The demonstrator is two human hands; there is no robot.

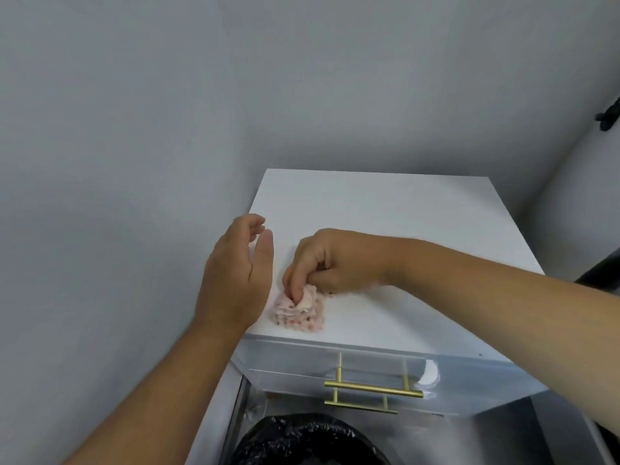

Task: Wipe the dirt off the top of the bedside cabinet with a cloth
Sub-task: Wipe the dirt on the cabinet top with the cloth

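Observation:
A white bedside cabinet [396, 209] stands against the grey wall, its flat top facing me. A crumpled pale pink cloth [300, 315] lies on the top near the front left corner. My right hand [332, 260] reaches in from the right and pinches the cloth between thumb and fingers, pressing it to the surface. My left hand [236, 273] hovers at the cabinet's left edge, palm turned toward the cloth, fingers slightly curled and holding nothing. A few small dark specks show beside the cloth under my right wrist.
A glossy drawer front with a brass bar handle [372, 388] sits below the top. A bin lined with a black bag [308, 441] stands on the floor in front. Grey walls close in at the left and back; a dark object [608, 117] hangs at the right.

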